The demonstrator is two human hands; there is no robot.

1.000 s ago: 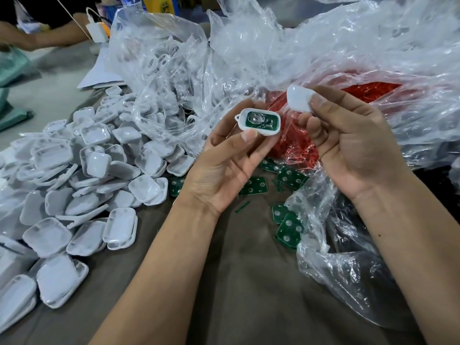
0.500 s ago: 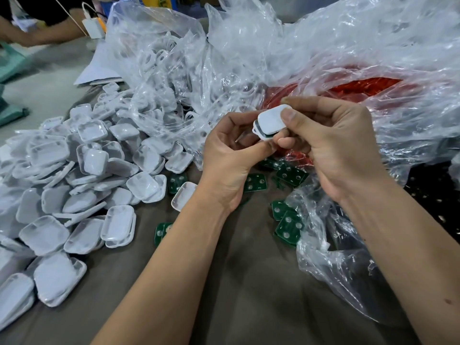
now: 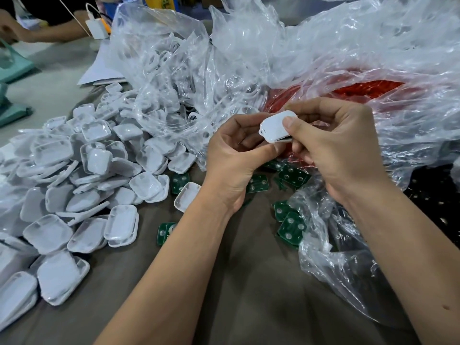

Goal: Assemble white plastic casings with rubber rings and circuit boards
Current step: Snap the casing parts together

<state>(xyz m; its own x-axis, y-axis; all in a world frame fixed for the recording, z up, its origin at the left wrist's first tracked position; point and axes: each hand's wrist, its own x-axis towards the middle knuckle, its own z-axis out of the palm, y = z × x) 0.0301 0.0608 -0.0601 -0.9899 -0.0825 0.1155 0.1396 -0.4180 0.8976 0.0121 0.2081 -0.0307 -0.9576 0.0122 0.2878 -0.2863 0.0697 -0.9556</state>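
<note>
No text, label, brand, number or sign can be read anywhere here. The yellow container (image 3: 161, 2) at the far edge of the tabletop carries a small dark printed figure, but it is too blurred to make out, and the green square circuit boards (image 3: 291, 226) show only pale round pads, no lettering.

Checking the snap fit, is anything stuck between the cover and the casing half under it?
Nothing visible. Both hands, left hand and right hand, pinch the white casing; only a thin dark gap shows along its lower edge, its inside hidden.
</note>
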